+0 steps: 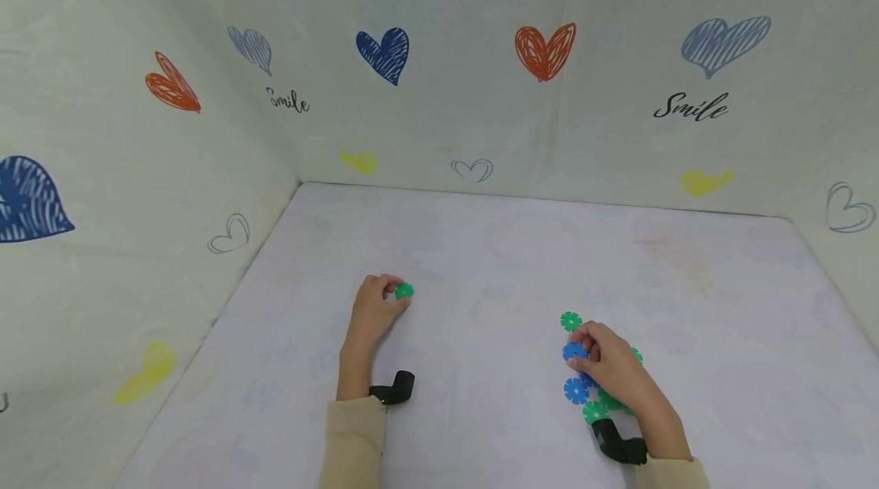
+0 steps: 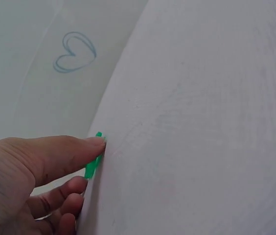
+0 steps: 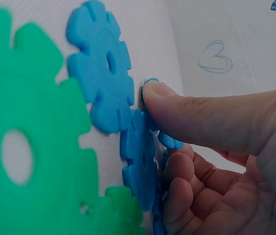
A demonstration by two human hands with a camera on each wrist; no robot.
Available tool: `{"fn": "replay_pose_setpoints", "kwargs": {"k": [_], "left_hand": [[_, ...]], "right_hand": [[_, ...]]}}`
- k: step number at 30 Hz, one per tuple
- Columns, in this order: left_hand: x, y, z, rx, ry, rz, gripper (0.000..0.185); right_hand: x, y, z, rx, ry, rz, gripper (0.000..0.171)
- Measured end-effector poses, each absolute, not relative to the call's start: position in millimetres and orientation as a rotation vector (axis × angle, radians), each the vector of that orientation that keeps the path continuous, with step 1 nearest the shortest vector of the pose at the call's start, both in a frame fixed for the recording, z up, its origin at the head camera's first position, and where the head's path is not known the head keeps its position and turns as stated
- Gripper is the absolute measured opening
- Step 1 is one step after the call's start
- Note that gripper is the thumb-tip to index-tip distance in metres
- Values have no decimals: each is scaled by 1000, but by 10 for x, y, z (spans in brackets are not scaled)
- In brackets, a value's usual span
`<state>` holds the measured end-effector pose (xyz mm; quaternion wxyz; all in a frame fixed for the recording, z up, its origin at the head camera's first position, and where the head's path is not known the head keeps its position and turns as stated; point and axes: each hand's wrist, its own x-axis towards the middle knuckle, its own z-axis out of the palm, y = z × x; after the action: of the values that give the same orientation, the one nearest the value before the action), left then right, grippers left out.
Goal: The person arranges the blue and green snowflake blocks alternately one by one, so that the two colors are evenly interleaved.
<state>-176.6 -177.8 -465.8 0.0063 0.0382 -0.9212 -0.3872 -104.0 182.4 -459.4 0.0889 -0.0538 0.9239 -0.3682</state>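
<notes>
The left hand (image 1: 374,306) rests on the pale surface (image 1: 481,245) and pinches a small green disc (image 1: 404,291) between its thumb and fingers. In the left wrist view the green disc (image 2: 94,164) stands on its edge, squeezed under the thumb tip with the other fingers curled below it, so this grip is grasping the disc. The right hand (image 1: 607,363) lies well apart from the left one, over on the right side of the surface. Its fingers are curled around a blue disc (image 1: 575,352) with little notches all round its rim. In the right wrist view the thumb presses on the rim of that blue disc (image 3: 140,159) and the fingers (image 3: 179,196) bend in below it, so this grip is grasping the blue disc. A second blue disc (image 1: 575,390) lies flat just beside the hand, nearer the person. One green disc with notches (image 1: 571,321) lies flat just beyond the fingertips. More green discs (image 1: 604,403) lie under and beside the wrist, partly hidden by the hand. Each wrist wears a black strap (image 1: 394,388). Walls of pale cloth stand round the surface, with drawn hearts in red, blue and yellow and the word Smile (image 1: 690,106) on them.
</notes>
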Motion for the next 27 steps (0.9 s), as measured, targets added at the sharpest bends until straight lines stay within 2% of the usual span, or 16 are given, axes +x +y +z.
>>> {"fn": "replay_pose_setpoints", "kwargs": {"k": [27], "left_hand": [[-1792, -1810, -4673, 146, -2862, -1286, 32]], "right_hand": [[-1053, 1763, -4547, -100, 2733, -1035, 26]]}}
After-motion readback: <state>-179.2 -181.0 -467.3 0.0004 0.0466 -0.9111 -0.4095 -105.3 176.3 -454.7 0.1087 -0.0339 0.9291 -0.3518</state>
